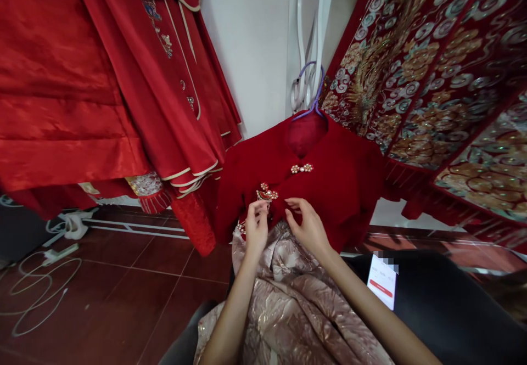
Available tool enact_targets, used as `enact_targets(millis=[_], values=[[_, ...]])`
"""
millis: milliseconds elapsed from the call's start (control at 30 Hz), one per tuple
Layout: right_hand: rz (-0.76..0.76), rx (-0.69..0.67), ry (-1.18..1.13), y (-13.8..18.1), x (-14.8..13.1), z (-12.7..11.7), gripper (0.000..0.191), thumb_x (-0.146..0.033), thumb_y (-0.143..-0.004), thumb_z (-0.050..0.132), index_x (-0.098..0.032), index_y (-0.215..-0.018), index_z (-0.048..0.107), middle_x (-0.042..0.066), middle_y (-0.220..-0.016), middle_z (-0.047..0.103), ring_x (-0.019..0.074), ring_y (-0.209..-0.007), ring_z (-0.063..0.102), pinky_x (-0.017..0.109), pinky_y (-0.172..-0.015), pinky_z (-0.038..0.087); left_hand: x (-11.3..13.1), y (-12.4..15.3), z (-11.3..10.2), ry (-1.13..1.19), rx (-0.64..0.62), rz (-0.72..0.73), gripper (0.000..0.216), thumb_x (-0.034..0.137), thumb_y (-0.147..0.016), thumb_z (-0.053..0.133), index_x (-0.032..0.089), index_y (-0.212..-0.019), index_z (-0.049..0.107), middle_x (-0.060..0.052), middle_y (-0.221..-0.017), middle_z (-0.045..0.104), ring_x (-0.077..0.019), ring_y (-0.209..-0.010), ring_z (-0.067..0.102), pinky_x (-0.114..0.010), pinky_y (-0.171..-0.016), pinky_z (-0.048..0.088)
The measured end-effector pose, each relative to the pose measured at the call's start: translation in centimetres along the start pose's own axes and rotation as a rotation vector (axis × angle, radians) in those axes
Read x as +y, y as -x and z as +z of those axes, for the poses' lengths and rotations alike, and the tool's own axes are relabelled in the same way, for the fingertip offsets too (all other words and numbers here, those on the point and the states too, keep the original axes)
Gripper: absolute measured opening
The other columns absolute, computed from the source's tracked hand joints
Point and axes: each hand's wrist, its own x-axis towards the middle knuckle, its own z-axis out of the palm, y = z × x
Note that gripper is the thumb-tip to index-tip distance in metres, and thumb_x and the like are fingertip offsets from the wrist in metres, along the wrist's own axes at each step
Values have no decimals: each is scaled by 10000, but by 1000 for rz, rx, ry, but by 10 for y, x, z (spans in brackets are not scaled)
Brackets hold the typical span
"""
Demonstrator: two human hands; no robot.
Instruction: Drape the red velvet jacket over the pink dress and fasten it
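Observation:
A dark red velvet jacket (341, 175) hangs on a purple hanger (316, 104) in front of me. A flower-shaped fastening of pearls and red beads (302, 168) sits below its neckline. Lower on the jacket front is a beaded ornament (267, 194) with red and pearl flowers. My left hand (257, 225) pinches at the lower edge of this ornament, its fingertips together. Just right of it, my right hand (307, 225) is held over the velvet with thumb and fingers curved and apart; nothing shows between them. Shiny pinkish fabric (284, 310) lies under my forearms.
Red garments (164, 79) hang at the left. Richly embroidered red garments (436, 74) hang at the right. A phone with a lit screen (382, 282) lies on a black surface (448, 304). White cable (49, 282) and a power strip (61, 252) lie on the tiled floor (119, 304).

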Motion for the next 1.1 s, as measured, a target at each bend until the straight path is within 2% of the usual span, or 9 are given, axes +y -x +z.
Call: enact_targets(millis=[100, 200, 300, 433, 633, 767, 867, 1000, 1100], values=[[63, 30, 101, 19, 24, -3, 226, -286, -883, 511, -178, -1076, 557, 120, -1026, 613, 251, -977, 605, 470, -891, 525, -8, 21, -1, -126, -14, -2, 182, 339, -911, 512, 198, -965, 613, -70, -1018, 668, -180, -979, 618, -353, -946, 455], [120, 12, -23, 29, 43, 0, 238, -312, -870, 537, -170, -1061, 538, 120, -1016, 616, 232, -943, 624, 455, -886, 531, -15, 38, 0, -179, -57, -15, 185, 269, -901, 506, 199, -1029, 619, -83, -1064, 660, -191, -999, 619, -367, -928, 470], [184, -50, -183, 32, 50, 5, 285, -347, -845, 587, -182, -1071, 533, 78, -931, 653, 199, -861, 653, 403, -827, 553, -21, 49, 4, -171, -77, -43, 339, 214, -871, 525, 203, -1208, 554, -89, -1080, 646, -186, -996, 625, -369, -912, 495], [233, -108, -261, 33, 46, 8, 292, -383, -798, 657, -172, -992, 601, 57, -860, 682, 177, -796, 662, 343, -770, 555, -23, 54, 5, -145, -56, -68, 523, 162, -859, 500, 217, -1371, 406, -106, -1157, 595, -160, -966, 624, -354, -895, 514], [274, -171, -251, 35, 33, 3, 281, -406, -793, 675, -172, -946, 650, 56, -827, 708, 181, -751, 678, 329, -745, 556, -28, 57, 5, -76, -86, -98, 561, 166, -843, 522, 231, -1378, 363, -137, -1326, 496, -151, -990, 617, -355, -923, 505], [255, -169, -236, 35, 24, 1, 260, -422, -800, 670, -188, -913, 666, 60, -850, 723, 199, -777, 686, 348, -766, 559, -35, 56, 5, 43, -40, -98, 417, 212, -858, 522, 226, -1267, 444, -125, -1293, 541, -154, -1001, 629, -353, -926, 506], [203, -159, -246, 35, 14, 1, 252, -418, -819, 656, -190, -927, 672, 63, -877, 722, 201, -803, 680, 347, -779, 553, -37, 50, 3, 39, -41, -125, 348, 216, -834, 540, 213, -1182, 525, -109, -1267, 583, -171, -1030, 633, -361, -943, 499], [166, -117, -216, 35, 5, 4, 230, -403, -836, 648, -193, -926, 675, 56, -881, 711, 197, -821, 670, 333, -786, 539, -37, 41, -1, -1, -116, -134, 361, 199, -851, 495, 213, -1199, 590, -82, -1301, 605, -194, -1212, 558, -404, -1084, 393], [145, -91, -205, 35, 4, 6, 219, -393, -846, 643, -194, -930, 676, 54, -890, 705, 194, -826, 662, 328, -791, 532, -37, 38, -2, -65, -127, -116, 366, 189, -860, 477, 210, -1199, 615, -73, -1303, 611, -194, -1255, 525, -418, -1132, 329]])
